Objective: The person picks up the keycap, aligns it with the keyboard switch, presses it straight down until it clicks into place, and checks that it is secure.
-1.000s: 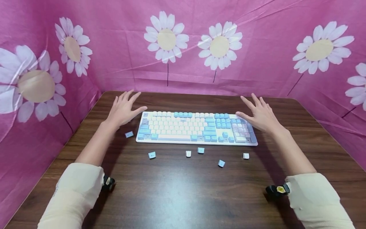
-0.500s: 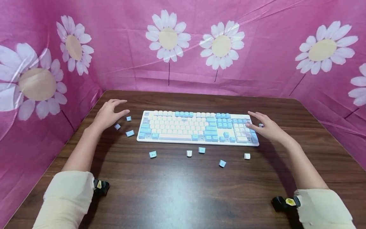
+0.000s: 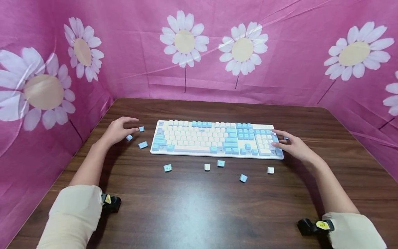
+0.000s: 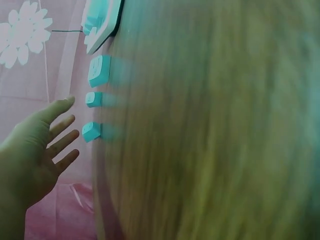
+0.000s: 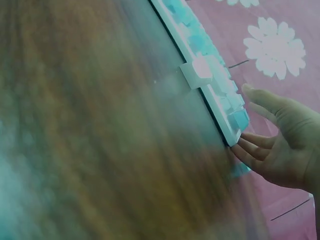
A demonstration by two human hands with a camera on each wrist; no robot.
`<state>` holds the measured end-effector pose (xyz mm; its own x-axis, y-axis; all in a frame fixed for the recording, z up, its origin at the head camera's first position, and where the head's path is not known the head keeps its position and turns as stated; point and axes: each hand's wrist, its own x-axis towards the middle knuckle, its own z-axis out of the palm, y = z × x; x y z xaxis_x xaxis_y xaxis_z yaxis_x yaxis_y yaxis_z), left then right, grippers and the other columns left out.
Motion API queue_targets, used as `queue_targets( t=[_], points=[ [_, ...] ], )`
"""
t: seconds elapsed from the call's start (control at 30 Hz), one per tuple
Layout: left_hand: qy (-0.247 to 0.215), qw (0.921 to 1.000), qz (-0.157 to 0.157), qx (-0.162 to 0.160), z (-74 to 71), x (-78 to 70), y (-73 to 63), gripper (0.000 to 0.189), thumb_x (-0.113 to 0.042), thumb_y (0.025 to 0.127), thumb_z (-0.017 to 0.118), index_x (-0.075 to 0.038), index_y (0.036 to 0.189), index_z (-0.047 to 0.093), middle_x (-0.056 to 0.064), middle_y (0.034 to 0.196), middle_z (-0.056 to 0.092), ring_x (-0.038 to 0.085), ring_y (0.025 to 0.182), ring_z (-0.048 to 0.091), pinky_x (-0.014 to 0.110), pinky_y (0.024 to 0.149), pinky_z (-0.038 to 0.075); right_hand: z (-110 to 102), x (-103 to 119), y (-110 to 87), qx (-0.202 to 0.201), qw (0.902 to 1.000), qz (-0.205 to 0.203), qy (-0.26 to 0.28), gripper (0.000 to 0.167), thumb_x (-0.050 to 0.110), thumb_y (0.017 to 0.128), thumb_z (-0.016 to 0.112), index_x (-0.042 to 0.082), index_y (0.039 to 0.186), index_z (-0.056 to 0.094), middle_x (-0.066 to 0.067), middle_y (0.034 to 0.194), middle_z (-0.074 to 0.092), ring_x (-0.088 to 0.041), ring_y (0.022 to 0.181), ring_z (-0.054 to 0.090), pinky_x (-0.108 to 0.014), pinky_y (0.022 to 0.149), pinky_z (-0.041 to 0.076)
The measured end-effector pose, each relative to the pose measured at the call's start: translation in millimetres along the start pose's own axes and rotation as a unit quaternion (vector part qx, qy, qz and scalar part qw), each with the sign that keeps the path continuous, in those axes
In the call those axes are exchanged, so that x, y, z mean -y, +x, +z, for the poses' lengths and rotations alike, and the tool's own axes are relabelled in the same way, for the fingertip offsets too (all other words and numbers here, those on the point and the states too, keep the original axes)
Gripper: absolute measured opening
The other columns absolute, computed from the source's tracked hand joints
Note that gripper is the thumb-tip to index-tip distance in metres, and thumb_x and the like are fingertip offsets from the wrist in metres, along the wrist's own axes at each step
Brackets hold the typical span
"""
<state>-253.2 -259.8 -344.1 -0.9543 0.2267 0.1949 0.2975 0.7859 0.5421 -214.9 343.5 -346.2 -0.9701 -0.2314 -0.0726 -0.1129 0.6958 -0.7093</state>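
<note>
A white keyboard (image 3: 196, 149) with white and blue keys lies across the table in the head view. My left hand (image 3: 117, 131) is left of it, thumb and fingers apart, near several loose blue keycaps (image 3: 142, 145). The left wrist view shows that hand (image 4: 37, 150) beside the blue keycaps (image 4: 100, 71), nothing in its grasp. At the keyboard's right end is my right hand (image 3: 295, 148), thumb and forefinger over the number pad side. In the right wrist view, the lower fingers of this hand (image 5: 292, 142) lie against the keyboard's end corner (image 5: 231, 137); whether they press it, I cannot tell.
In front of the keyboard lie loose keycaps: a white one (image 3: 207, 167), blue ones (image 3: 243, 178) and another white one (image 3: 271, 170). A blue keycap (image 3: 286, 138) sits partly behind my right hand. Pink daisy-printed cloth (image 3: 214, 81) hangs round the wooden table (image 3: 186, 200).
Both hands have come down and outward from above the table's back: the left to the loose blue keycaps, the right to the keyboard's right end. Keyboard and keycaps stay put.
</note>
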Motion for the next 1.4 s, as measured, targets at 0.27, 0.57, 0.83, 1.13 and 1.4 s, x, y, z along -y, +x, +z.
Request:
queue_targets(
  t=[0.27, 0.57, 0.83, 1.13, 1.4],
  points=[
    [-0.027, 0.9995, 0.003, 0.016, 11.8, 3.5, 6.5, 0.038, -0.009, 0.083, 0.067, 0.005, 0.116, 0.057, 0.024, 0.113, 0.058, 0.038, 0.110, 0.048, 0.050, 0.094, 0.031, 6.5, -6.8, -3.6, -0.030, 0.9987, 0.020, 0.035, 0.065, 0.038, 0.089, 0.060, 0.008, 0.141, 0.035, -0.018, 0.137, 0.039, -0.032, 0.115, 0.040, -0.045, 0.091, 0.031],
    [-0.023, 0.9996, -0.009, 0.016, 19.1, 4.1, 8.9, 0.033, -0.007, 0.083, 0.066, 0.005, 0.113, 0.057, 0.025, 0.107, 0.060, 0.037, 0.102, 0.053, 0.049, 0.089, 0.035, 9.9, -7.8, -2.6, -0.029, 0.9981, 0.019, 0.050, 0.066, 0.036, 0.089, 0.060, 0.007, 0.142, 0.034, -0.022, 0.136, 0.037, -0.033, 0.119, 0.037, -0.034, 0.090, 0.031],
    [-0.016, 0.9997, -0.013, 0.010, 22.5, 4.7, 9.9, 0.030, -0.005, 0.083, 0.065, 0.005, 0.111, 0.058, 0.024, 0.105, 0.060, 0.036, 0.100, 0.053, 0.048, 0.087, 0.036, 11.4, -11.3, -4.0, -0.031, 0.9979, 0.014, 0.056, 0.065, 0.036, 0.089, 0.059, 0.006, 0.142, 0.033, -0.023, 0.136, 0.037, -0.034, 0.120, 0.035, -0.031, 0.088, 0.031],
    [-0.013, 0.9998, -0.015, 0.006, 24.3, 7.8, 11.5, 0.029, -0.007, 0.083, 0.066, 0.002, 0.110, 0.060, 0.021, 0.101, 0.062, 0.035, 0.099, 0.054, 0.049, 0.086, 0.036, 11.9, -14.2, -4.2, -0.031, 0.9974, 0.019, 0.062, 0.065, 0.037, 0.090, 0.058, 0.007, 0.142, 0.033, -0.022, 0.136, 0.037, -0.032, 0.120, 0.035, -0.016, 0.083, 0.031],
    [-0.007, 0.9996, -0.029, 0.006, 23.3, 7.9, 11.9, 0.023, -0.010, 0.086, 0.064, 0.002, 0.106, 0.062, 0.019, 0.100, 0.063, 0.035, 0.100, 0.053, 0.049, 0.087, 0.035, 11.2, -13.9, -3.5, -0.028, 0.9974, 0.016, 0.065, 0.065, 0.037, 0.090, 0.058, 0.009, 0.142, 0.033, -0.022, 0.137, 0.036, -0.031, 0.121, 0.034, -0.010, 0.079, 0.031]
  ],
)
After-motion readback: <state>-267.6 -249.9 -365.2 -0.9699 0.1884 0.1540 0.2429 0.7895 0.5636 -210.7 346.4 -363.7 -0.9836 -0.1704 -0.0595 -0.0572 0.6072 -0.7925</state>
